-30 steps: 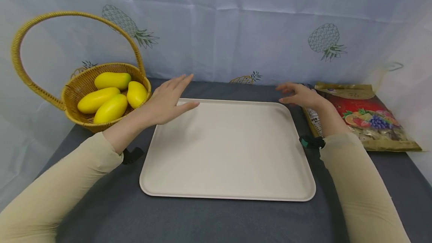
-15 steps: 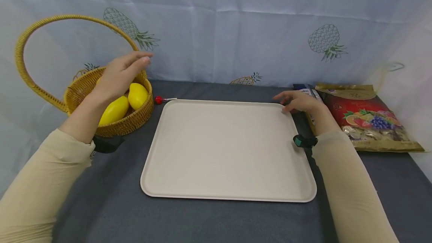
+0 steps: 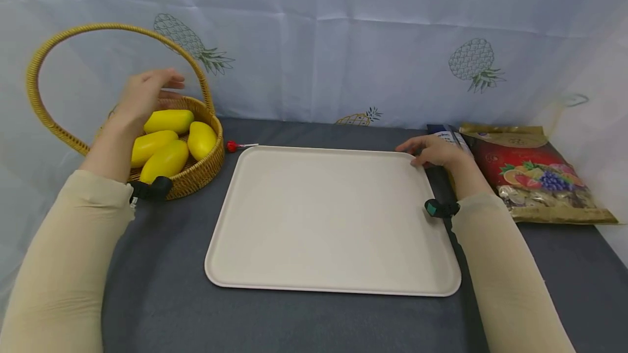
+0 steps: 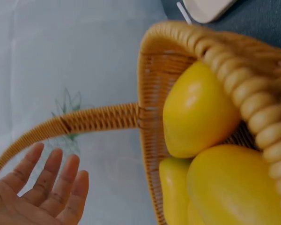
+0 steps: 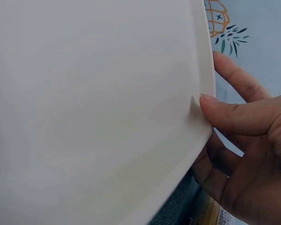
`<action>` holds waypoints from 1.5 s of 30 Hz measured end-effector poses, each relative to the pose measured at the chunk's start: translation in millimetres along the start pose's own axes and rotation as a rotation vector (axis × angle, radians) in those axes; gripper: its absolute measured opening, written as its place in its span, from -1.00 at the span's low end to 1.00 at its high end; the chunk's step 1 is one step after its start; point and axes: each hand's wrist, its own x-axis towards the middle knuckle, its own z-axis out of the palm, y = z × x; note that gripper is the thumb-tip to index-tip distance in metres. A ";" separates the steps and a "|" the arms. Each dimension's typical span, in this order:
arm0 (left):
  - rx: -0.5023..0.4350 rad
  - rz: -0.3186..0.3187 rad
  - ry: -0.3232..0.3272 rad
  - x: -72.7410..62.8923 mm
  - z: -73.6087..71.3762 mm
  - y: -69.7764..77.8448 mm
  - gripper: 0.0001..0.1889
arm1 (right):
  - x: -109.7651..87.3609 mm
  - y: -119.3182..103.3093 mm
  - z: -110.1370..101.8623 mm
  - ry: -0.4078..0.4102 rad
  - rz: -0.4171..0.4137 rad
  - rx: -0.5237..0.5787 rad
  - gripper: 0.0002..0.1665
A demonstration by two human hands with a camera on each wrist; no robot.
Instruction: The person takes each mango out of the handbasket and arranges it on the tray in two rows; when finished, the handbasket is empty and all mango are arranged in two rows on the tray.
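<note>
My left hand is raised over the wicker basket, inside the arch of its tall handle, fingers extended and holding nothing. In the left wrist view the hand is beside the handle, apart from the fruit. Several yellow mangoes lie in the basket. My right hand is at the far right corner of the beige tray. In the right wrist view its thumb rests on the tray rim, the other fingers outside and beneath the edge, pinching it.
A red lollipop lies between basket and tray. At the right are a red and gold candy bag and a dark blue package, partly hidden by my right hand. A pineapple-print cloth hangs behind the dark grey table.
My left hand has moved left from above the tray's corner to over the basket, revealing the lollipop. My right hand has come down onto the tray's far right corner.
</note>
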 end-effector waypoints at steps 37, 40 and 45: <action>0.389 -0.253 -0.532 45.0 -4.5 -45.6 0.01 | 3.5 8.4 1.1 0.024 0.013 0.022 -0.44; 0.413 -0.255 -0.564 46.0 -4.7 -47.9 0.02 | 2.4 8.2 1.2 0.027 0.014 0.023 -0.44; 0.423 -0.266 -0.614 45.9 -6.0 -51.4 0.01 | 2.0 5.6 1.5 0.027 0.008 0.006 -0.45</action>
